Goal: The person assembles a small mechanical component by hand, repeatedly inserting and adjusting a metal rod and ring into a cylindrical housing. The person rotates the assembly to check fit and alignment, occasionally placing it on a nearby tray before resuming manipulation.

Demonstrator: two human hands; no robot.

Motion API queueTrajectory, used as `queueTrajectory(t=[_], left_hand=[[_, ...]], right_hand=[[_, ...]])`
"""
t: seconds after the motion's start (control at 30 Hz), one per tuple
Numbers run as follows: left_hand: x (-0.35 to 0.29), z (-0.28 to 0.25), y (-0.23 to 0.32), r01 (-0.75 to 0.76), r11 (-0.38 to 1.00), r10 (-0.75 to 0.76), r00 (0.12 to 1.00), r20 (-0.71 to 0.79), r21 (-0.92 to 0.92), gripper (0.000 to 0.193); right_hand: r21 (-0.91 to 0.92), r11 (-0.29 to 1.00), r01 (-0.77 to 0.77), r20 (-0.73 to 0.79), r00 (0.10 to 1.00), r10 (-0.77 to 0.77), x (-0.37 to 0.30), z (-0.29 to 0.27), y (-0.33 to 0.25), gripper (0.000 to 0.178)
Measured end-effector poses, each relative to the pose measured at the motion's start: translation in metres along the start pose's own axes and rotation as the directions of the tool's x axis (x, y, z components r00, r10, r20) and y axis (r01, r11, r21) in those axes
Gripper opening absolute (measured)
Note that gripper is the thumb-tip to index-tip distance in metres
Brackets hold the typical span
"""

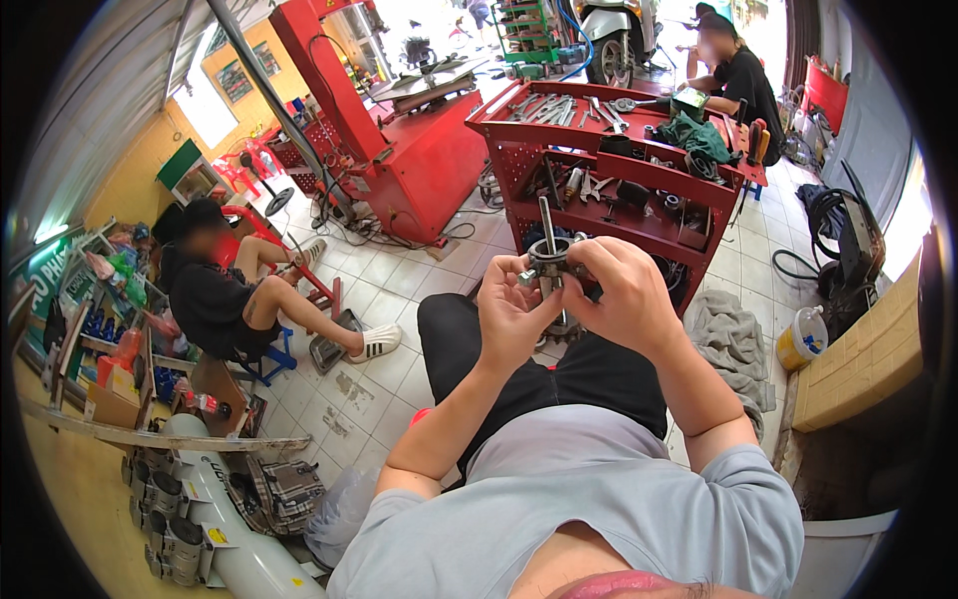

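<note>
In front of my lap, both of my hands grip a metal ring-shaped part (550, 250) with a rod (547, 220) standing up through its middle. My left hand (511, 309) closes on the part's left side, its thumb and fingers near a small bolt-like stub. My right hand (617, 292) pinches the right side, fingers bent over the rim. Below the hands a toothed metal piece (565, 331) shows between my thighs. Whether it joins the ring is hidden by my fingers.
Ahead stands a red tool cart (599, 160) with wrenches on top. Left of it is a red tyre-changing machine (419, 160). One person (215, 275) sits at left, another (748, 85) beyond the cart. A grey cloth (723, 339) and a yellow-labelled tub (801, 339) lie right.
</note>
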State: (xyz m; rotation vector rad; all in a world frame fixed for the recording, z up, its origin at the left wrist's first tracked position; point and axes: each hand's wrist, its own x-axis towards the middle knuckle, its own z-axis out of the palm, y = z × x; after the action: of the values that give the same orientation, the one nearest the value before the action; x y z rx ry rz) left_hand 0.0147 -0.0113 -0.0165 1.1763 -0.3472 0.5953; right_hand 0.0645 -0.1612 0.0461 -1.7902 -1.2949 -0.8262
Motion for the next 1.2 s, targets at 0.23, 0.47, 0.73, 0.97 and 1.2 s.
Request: queueTrajectory(t=[0.23,0.47,0.73,0.97,1.2], left_hand=[[0.001,0.001,0.002,-0.037,0.999,0.037,0.999,0.008,0.01,0.041],[0.002,-0.003,0.0,-0.064,0.997,0.063,0.998,0.029,0.037,0.043],[0.003,-0.001,0.002,-0.076,0.997,0.075,0.997,0.035,0.022,0.044],[0.001,0.002,0.005,-0.077,0.995,0.075,0.996,0.038,0.068,0.045],[0.002,0.0,0.004,-0.094,0.99,0.09,0.995,0.045,0.102,0.045]], right_hand=[[-0.028,0.997,-0.066,0.049,0.997,0.067,-0.002,-0.001,0.004,0.02],[-0.15,0.988,-0.028,0.013,0.999,0.031,-0.001,-0.006,0.001,0.025],[-0.026,0.994,0.107,0.035,0.994,-0.106,0.002,0.0,0.001,0.029],[-0.125,0.992,0.013,0.035,0.999,-0.009,-0.002,-0.001,-0.003,0.029],[-0.101,0.988,0.114,-0.03,0.993,-0.118,0.004,-0.003,-0.002,0.028]])
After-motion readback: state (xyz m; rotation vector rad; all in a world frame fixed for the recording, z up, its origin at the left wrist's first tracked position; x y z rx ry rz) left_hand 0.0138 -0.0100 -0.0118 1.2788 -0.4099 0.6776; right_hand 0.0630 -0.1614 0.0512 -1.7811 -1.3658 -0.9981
